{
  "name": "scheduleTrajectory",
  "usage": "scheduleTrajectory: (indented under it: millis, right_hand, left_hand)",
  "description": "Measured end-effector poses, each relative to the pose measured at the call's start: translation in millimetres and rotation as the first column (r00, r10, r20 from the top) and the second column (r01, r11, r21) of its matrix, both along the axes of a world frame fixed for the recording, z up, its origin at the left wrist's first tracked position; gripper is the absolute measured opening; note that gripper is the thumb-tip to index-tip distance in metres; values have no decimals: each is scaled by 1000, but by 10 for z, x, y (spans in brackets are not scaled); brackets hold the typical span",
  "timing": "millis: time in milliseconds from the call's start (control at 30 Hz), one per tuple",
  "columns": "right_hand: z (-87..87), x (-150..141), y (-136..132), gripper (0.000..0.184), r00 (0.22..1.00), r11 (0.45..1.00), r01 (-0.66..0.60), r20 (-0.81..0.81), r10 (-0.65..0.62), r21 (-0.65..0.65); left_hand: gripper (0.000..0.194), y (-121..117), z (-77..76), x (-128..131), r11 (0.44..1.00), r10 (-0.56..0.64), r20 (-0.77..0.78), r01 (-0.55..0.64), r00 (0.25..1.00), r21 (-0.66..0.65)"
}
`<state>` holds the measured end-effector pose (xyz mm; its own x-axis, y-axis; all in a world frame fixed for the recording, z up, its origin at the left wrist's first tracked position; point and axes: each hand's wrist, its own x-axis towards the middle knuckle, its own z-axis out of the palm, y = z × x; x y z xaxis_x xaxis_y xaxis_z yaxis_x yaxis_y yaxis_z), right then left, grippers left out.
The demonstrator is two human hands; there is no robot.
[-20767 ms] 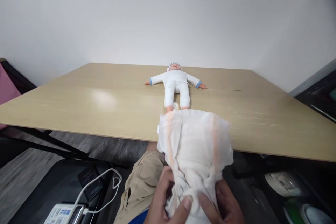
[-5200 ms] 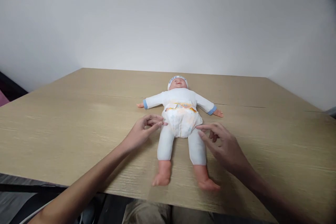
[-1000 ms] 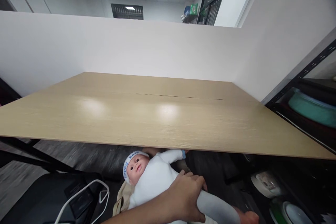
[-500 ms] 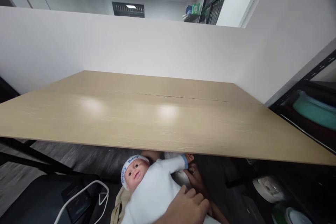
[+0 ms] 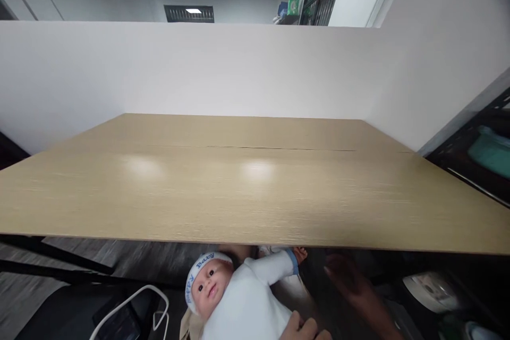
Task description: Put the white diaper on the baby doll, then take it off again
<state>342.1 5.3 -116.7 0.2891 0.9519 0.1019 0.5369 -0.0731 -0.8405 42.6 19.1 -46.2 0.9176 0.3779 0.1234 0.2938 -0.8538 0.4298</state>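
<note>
A baby doll (image 5: 245, 300) in a white long-sleeved suit with blue cuffs lies tilted in my lap, below the table's front edge. Its white cap (image 5: 201, 271) reads "Happy Baby", and its face is turned up. My left hand (image 5: 305, 329) rests at the doll's lower side with its fingers curled against the white suit; the lower frame edge cuts it off. Apart from the doll, my right hand (image 5: 342, 273) is in the shadow under the table, to the right of the doll's outstretched arm. Motion and darkness smear its fingers.
A light wooden table (image 5: 255, 196) spans the view, with a white partition (image 5: 239, 69) behind it. A white cable (image 5: 135, 292) loops over a black seat (image 5: 51, 311) at lower left. Dark shelving with a teal item (image 5: 492, 151) stands right; a white round object (image 5: 430, 292) sits below.
My right hand has moved right, away from the doll's arm. My left hand is lower, mostly out of frame. The view has tilted slightly, and the doll appears a little lower.
</note>
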Motion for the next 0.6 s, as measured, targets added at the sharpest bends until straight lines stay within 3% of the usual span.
scheduleTrajectory:
  millis: [100,200,233,333,433,533,600]
  right_hand:
    - [588,-34,-75,40,976,973,-219,3,220,-76]
    - [1062,-402,23,43,849,852,-517,79,523,-81]
    - [1155,-559,88,46,797,807,-583,123,591,-93]
    - [1255,-1007,320,67,678,716,-673,233,697,-186]
    - [1240,-1346,506,56,612,704,-635,350,709,-317]
    - [1292,-1574,557,40,529,684,-601,435,728,-413]
    - [1381,-1672,519,33,501,694,-591,487,716,-412]
  left_hand:
    - [18,-3,-28,132,998,-22,19,20,1000,64]
    - [2,-100,-130,368,990,-36,35,31,999,134]
    - [10,-137,-183,436,982,-32,47,23,998,187]
    - [34,-220,-361,531,926,-20,140,-34,990,376]
    - [40,-258,-488,494,887,-11,211,-88,977,453]
    - [43,-302,-479,428,859,88,311,-230,946,458]
    - [43,-371,-371,368,854,174,377,-329,910,402]
